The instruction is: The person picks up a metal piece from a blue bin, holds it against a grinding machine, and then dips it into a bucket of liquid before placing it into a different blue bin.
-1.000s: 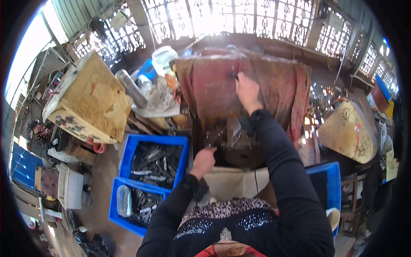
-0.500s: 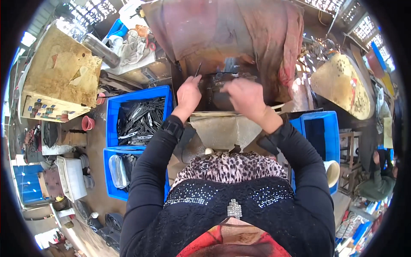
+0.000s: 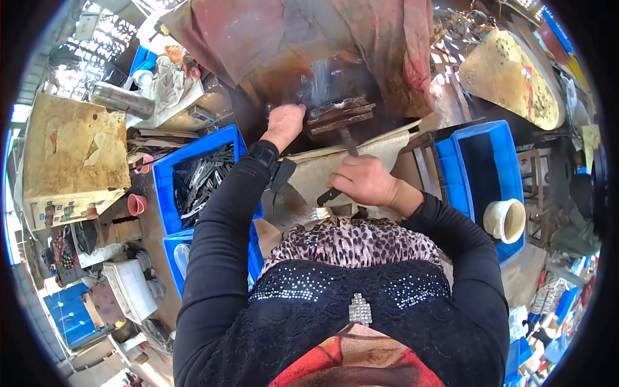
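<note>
My right hand [image 3: 364, 180] is wrapped round a dark metal handle [image 3: 349, 140], whose black end pokes out below the fist. At its far end the handle meets a rusty, plate-like metal fixture [image 3: 340, 115], in front of the cloth-draped recess. My left hand [image 3: 285, 124] is closed just left of that fixture; what its fingers hold, if anything, is hidden. Behind the fixture a grey, whitish streaked surface [image 3: 320, 84] shows inside the recess.
At left stands a blue crate [image 3: 161, 187] filled with thin dark metal pieces; another blue crate [image 3: 173, 251] sits nearer. Right of me are a blue bin [image 3: 451, 164] and a cream bucket [image 3: 505, 221]. A stained reddish cloth [image 3: 271, 32] hangs over the recess. A pale cabinet with knobs [image 3: 74, 155] stands far left.
My right hand has come down toward me and now grips the handle. The rusty fixture shows plainly. The thin dark piece at my left hand is no longer clearly seen. The view has shifted.
</note>
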Available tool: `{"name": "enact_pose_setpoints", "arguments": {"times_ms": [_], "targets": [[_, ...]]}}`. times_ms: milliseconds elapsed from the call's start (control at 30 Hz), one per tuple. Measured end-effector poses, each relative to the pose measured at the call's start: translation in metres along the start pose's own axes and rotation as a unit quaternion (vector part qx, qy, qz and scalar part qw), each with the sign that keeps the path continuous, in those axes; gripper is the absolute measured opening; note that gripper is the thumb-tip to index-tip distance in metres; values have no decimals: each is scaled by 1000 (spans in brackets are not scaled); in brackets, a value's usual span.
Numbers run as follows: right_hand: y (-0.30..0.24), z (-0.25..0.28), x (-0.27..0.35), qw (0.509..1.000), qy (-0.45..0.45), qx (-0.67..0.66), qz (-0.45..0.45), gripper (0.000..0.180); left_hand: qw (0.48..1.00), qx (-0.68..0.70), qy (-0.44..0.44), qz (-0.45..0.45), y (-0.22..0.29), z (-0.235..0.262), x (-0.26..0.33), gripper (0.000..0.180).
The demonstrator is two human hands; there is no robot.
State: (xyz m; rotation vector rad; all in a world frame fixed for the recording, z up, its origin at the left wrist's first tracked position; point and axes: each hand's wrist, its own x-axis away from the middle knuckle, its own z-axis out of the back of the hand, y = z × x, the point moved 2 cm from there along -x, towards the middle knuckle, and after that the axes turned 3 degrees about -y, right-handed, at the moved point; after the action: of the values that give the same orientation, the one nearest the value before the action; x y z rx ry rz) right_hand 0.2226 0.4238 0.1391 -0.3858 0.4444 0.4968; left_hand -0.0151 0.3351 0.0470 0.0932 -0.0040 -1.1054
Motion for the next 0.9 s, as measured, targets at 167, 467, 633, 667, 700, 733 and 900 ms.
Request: {"name": "enact_pose_setpoints", "arguments": {"times_ms": [167,467,633,667,700,733,900], "targets": [[2,-8,5,997,-71,-18,-14,17,999,42,1,33,5,-16,-4,12],[59,2,-1,862,-10,-268,-429,15,961,93,-126,226,-10,16,11,17],[97,-5,3,609,129,-607,-494,20,937,226,-102,246,4,89,27,21],[97,-9,-3,583,157,-645,-469,22,929,256,-79,256,10,95,34,23],[97,-14,-9,555,184,-680,-443,24,928,257,-78,257,16,98,38,23],[95,-17,-15,524,209,-713,-416,26,929,266,-50,252,23,100,42,23],[85,-28,-34,498,252,-728,-398,26,949,220,73,216,65,111,52,25]]}}
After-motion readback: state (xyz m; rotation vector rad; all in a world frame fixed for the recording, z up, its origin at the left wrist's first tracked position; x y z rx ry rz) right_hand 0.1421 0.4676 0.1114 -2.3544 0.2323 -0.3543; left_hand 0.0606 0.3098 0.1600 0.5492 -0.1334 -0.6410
